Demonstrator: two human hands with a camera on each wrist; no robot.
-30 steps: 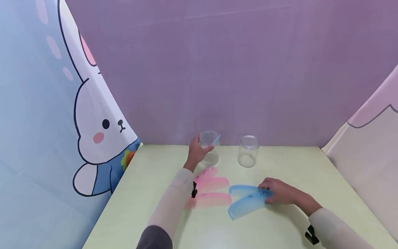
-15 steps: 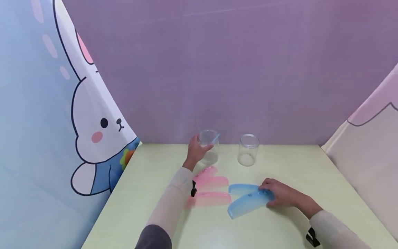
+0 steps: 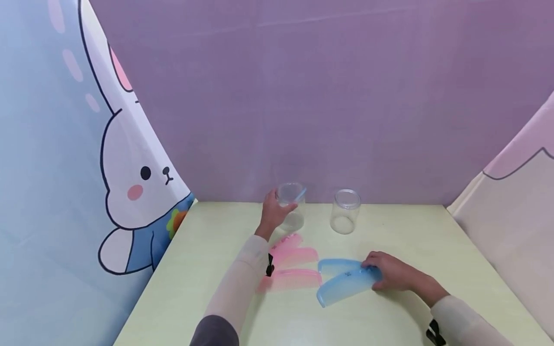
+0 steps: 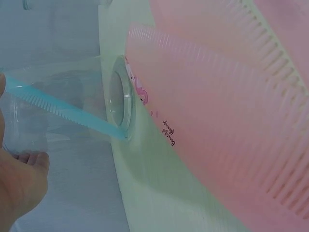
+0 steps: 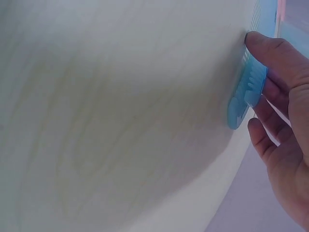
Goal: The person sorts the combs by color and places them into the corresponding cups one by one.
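At the back of the table my left hand [image 3: 273, 212] grips the left side of a clear jar [image 3: 293, 221], thumb and fingers about its upper part. A blue comb [image 4: 58, 106] leans inside that jar. My right hand [image 3: 393, 273] pinches the right end of a blue comb [image 3: 344, 287] between thumb and fingers, low over the table. Just behind it another blue comb [image 3: 334, 265] lies partly covered. To the left are pink combs [image 3: 298, 278], several of them, partly hidden by my left forearm. The nearest one fills much of the left wrist view.
A second clear jar [image 3: 345, 214] stands to the right of the gripped one. The pale table [image 3: 298, 324] ends at a purple backdrop [image 3: 324, 105]. Printed cloth with a rabbit [image 3: 125, 192] hangs on the left, and a pale cloth [image 3: 515, 216] borders the right side.
My right thumb has shifted to the lower edge of the front blue comb's right end. The left hand and its jar stay in place.
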